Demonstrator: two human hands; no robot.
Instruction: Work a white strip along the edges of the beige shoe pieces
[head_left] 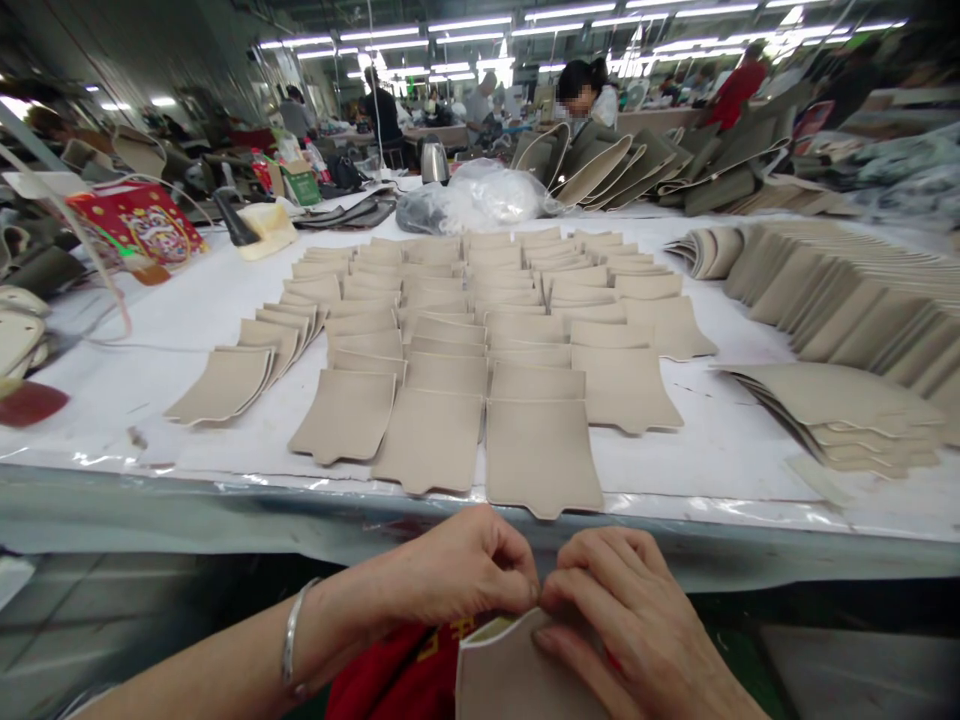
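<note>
Below the table's front edge, a beige leather-like panel (517,675) with a pale edge is held close to my body. My left hand (472,565), with a silver bangle on the wrist, pinches the panel's upper edge. Beside it my right hand (619,615) grips the same edge, thumb on the near face and fingers curled behind. The two hands almost touch at the fingertips. The panel's lower part runs out of view. Straight ahead, the nearest loose panel (544,450) lies on the table with a small tab at its front edge.
Overlapping rows of beige panels (442,430) cover the middle of the white table (247,450). Stacked panels (847,300) stand at the right. Clear plastic bags (480,195), a kettle (434,160) and a red bag (142,220) are at the back. People work beyond.
</note>
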